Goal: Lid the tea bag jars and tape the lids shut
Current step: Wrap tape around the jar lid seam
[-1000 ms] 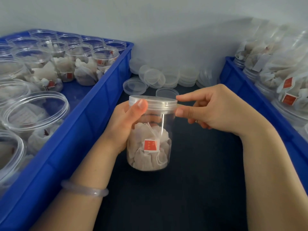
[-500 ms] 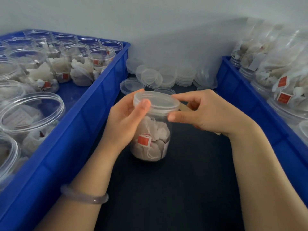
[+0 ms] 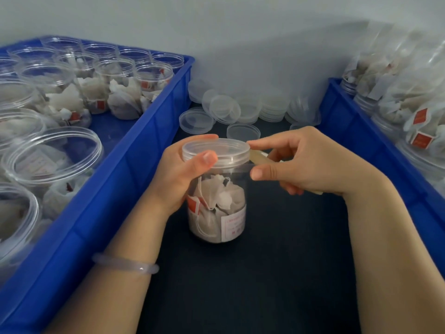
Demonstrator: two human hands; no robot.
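Jar (image 3: 216, 208) of tea bags appears to stand on the dark surface (image 3: 265, 273), with its lid (image 3: 215, 147) already seated flat on top. The left hand (image 3: 178, 179) grips it just under the lid, fingers curled round the far side and the thumb pressing on the lid's near rim. The right hand (image 3: 308, 165), touching the jar's right side, has its fingers curled round what looks like a roll of tape (image 3: 260, 157), mostly hidden in the palm.

A second ago a clear strip hung straight down the front of the jar. Now the tape (image 3: 238, 167) runs sideways along the seam where lid meets jar, pulled taut between the jar and the right thumb. The jar has also been turned: the red tag (image 3: 192, 205) that faced forward sits at the jar's left edge, and a white label (image 3: 232, 225) has come round to the front right.

So the lidding of this jar looks finished and the sealing is under way, the left hand rotating the jar while the right feeds tape onto the seam. How far round the tape reaches cannot be seen.

Left of the jar a blue crate (image 3: 144, 150) holds open jars (image 3: 154, 73) awaiting lids; behind the jar lie loose lids (image 3: 224, 109); right of the jar is a second crate (image 3: 356, 126).
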